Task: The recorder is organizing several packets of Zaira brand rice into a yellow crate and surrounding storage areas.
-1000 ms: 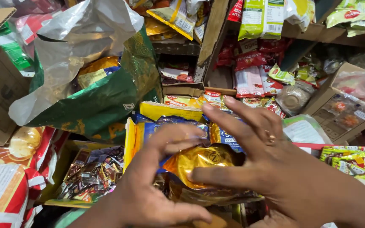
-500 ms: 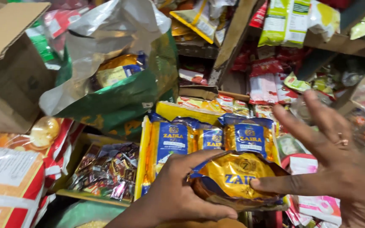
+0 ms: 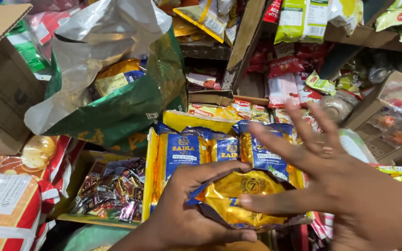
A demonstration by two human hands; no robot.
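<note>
My left hand (image 3: 189,211) grips a crumpled gold and blue foil packet (image 3: 240,197) low in the middle of the head view. My right hand (image 3: 331,179) is spread wide over the packet's right side, fingers apart, with the thumb tip touching its gold face. Just behind the packet stand upright gold and blue packets (image 3: 184,153) of the same kind, side by side in a yellow display carton (image 3: 152,176).
A big green and silver sack (image 3: 112,102) gapes open at upper left beside a cardboard box (image 3: 1,83). A tray of small dark wrapped sweets (image 3: 112,190) lies at left. Shelves (image 3: 336,32) crowded with snack packets fill the back and right.
The view has dropped and come closer. My right hand has lifted off the packet and spread its fingers. My left hand keeps its grip and the packet has sunk a little lower.
</note>
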